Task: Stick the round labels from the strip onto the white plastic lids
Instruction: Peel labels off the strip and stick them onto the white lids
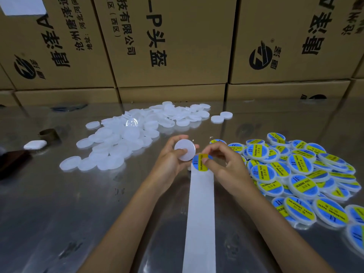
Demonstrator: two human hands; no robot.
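The round label [202, 162] looks thin, light and bendy, and its back is surely sticky — so it is best held by its very edge, or it may fold and stick to itself. The right hand [224, 164] pinches it just so, with the thumb on top, right at the far end of the white strip [200, 213], which runs back between the two arms. The left hand [173, 158] has its fingers curled round one white lid [184, 150], with the thumb pressed on its flat face. The lid looks stiff, smooth and light, so a hold by the rim leaves the face free. Lid and label are just beside each other, almost touching. Past the left hand lies the pile of plain lids [126, 134] — and by the right hand lies the pile of labelled lids [299, 174].
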